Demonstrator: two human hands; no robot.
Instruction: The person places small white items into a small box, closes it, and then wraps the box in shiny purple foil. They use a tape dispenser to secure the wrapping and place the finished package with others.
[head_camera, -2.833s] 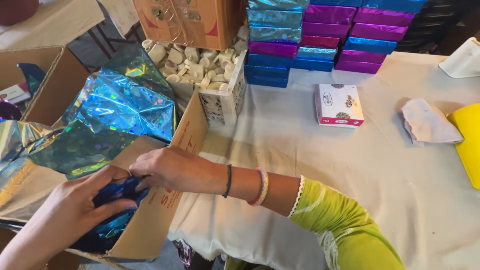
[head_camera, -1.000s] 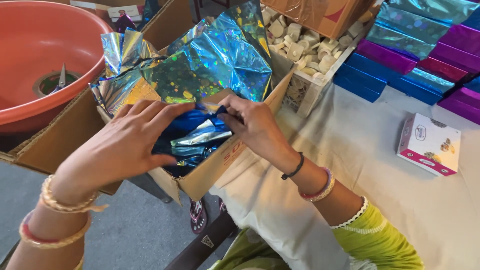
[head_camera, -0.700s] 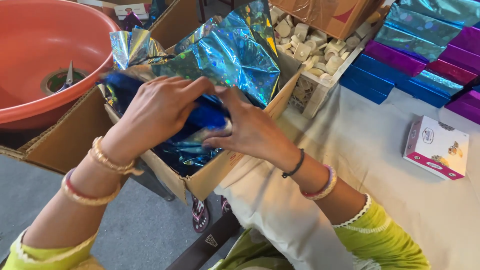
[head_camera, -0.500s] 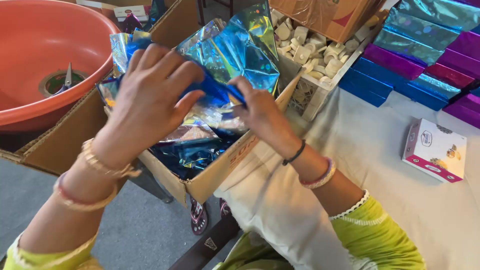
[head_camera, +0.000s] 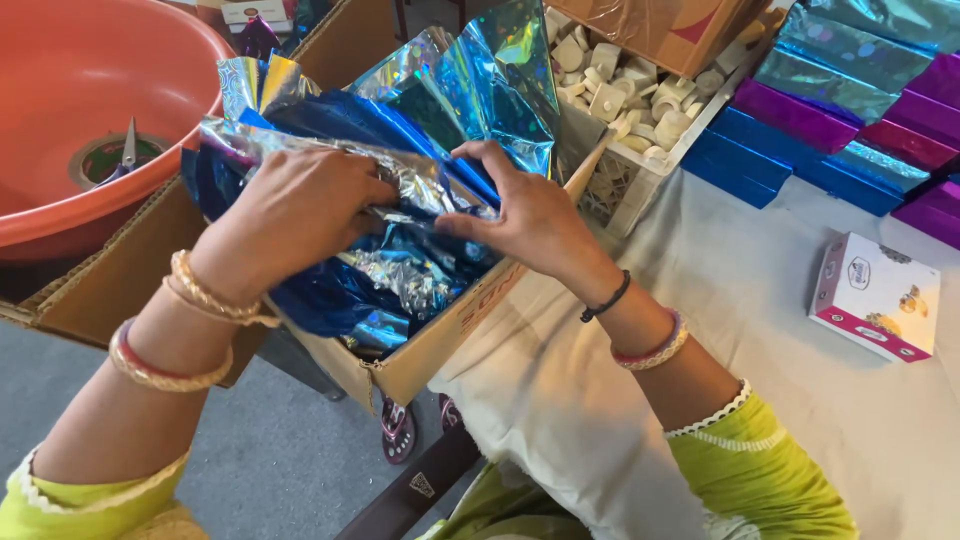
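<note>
Both hands dropped lower since half a second ago; the crumpled blue-and-silver holographic foil sheets now sit partly back in the open brown cardboard box. Left hand clenched on the foil's upper left edge, right hand pinching it just beside, fingers part spread. Foil bundle's long axis runs upper left to lower right. Sheet count: cannot tell. One round orange plastic tub left of the box.

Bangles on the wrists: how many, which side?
5. Left wrist: gold bangle near the hand, red-and-gold bangle further up the forearm. Right wrist: thin black band, pink bangle edged by a thin gold one. More may be hidden underneath.
</note>
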